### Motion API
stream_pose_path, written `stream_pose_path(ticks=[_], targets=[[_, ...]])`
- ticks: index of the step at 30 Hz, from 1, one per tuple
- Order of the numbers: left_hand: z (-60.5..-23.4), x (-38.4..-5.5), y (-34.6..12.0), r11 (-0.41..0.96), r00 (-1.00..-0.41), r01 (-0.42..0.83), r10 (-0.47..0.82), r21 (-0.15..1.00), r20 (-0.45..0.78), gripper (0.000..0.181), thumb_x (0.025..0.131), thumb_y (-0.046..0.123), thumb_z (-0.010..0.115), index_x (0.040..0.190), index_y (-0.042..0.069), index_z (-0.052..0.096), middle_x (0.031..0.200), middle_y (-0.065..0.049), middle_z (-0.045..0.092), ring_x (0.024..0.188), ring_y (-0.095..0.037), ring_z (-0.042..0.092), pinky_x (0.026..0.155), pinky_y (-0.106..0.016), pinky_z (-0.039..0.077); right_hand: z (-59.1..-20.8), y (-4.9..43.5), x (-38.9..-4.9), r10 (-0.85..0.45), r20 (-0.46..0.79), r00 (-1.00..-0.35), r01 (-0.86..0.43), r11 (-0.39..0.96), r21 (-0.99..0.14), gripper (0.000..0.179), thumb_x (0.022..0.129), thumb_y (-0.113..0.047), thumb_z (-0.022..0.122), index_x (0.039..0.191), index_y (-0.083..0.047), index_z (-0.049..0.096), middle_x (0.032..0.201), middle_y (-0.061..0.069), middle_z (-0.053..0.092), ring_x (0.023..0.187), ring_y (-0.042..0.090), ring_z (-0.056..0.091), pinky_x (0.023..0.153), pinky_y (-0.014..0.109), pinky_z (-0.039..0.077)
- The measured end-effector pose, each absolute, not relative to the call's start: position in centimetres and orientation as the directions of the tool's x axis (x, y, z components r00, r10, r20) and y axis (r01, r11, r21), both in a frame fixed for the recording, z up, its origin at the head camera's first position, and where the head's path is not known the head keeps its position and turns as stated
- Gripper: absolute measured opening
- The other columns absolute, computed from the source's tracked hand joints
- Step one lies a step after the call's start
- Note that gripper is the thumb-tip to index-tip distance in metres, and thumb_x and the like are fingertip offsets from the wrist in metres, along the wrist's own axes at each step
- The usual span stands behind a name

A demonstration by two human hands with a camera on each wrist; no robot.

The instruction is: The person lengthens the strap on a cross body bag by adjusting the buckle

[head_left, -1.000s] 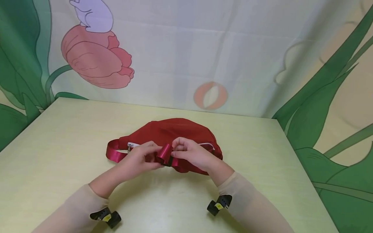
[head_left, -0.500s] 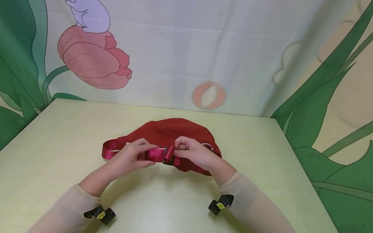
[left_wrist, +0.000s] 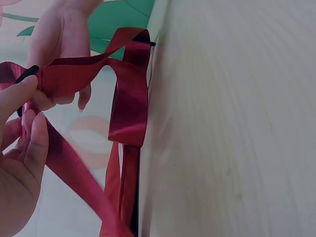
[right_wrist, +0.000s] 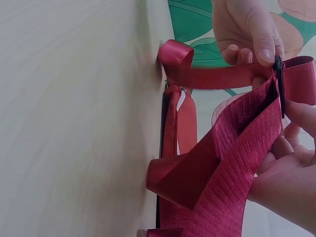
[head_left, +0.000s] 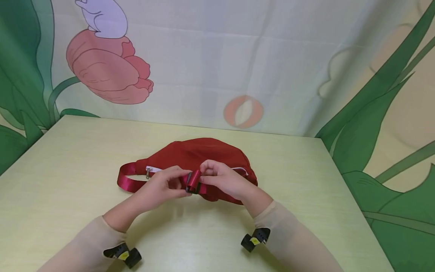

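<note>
A red waist bag (head_left: 207,151) lies on the table with its satin strap (head_left: 130,184) looped out at the left. In front of the bag, a black slider buckle (right_wrist: 280,86) on the strap is held between both hands. My left hand (head_left: 159,189) pinches the strap at the buckle, thumb against the black edge in the left wrist view. My right hand (head_left: 222,179) grips the strap's small raised loop (head_left: 194,181) on the buckle's other side. Folded lengths of strap (right_wrist: 232,148) hang below the buckle in the right wrist view.
The pale table (head_left: 289,226) extends around the bag on every side. Behind it hangs a printed curtain (head_left: 190,68) with flowers and leaves. White zippers (head_left: 153,169) show on the bag's front.
My left hand slid left along the strap, baring a flat stretch, then came back right to the buckle. The right hand stayed nearly in place, shifting slightly left.
</note>
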State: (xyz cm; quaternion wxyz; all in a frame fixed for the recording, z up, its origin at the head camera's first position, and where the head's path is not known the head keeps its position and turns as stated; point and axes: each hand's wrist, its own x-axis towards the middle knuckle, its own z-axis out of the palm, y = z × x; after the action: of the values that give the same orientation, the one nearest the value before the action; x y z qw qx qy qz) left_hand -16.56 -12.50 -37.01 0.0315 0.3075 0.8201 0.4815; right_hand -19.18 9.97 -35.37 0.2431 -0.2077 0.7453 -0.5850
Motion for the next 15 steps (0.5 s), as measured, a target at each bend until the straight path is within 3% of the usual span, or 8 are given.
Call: stream_pose_path(ticks=[9, 15], targets=[[-36.6, -16.5, -13.5, 0.356, -0.816, 0.471, 0.522, 0.807, 0.246, 0.043, 0.075, 0.016, 0.079, 0.115, 0.009, 0.065, 0.083, 0.001, 0.054, 0.068, -0.016, 0.051, 0.057, -0.023, 0.044, -35.0, 10.1, -19.0, -0.592, -0.129, -0.795, -0.028, 0.248, -0.968, 0.013, 0.092, -0.009, 0.058, 0.102, -0.006, 0.050, 0.099, 0.009, 0.065, 0.092, 0.023, 0.061, 0.086, 0.034, 0.048], [-36.8, -16.5, -13.3, 0.377, -0.801, 0.502, 0.543, 0.778, 0.254, 0.051, 0.076, 0.012, 0.078, 0.123, 0.008, 0.060, 0.090, 0.000, 0.056, 0.065, -0.012, 0.054, 0.057, -0.024, 0.047, -35.2, 9.9, -19.1, -0.599, -0.117, -0.792, -0.037, 0.239, -0.970, 0.013, 0.092, -0.008, 0.058, 0.101, -0.005, 0.050, 0.099, 0.010, 0.065, 0.092, 0.022, 0.061, 0.087, 0.033, 0.047]])
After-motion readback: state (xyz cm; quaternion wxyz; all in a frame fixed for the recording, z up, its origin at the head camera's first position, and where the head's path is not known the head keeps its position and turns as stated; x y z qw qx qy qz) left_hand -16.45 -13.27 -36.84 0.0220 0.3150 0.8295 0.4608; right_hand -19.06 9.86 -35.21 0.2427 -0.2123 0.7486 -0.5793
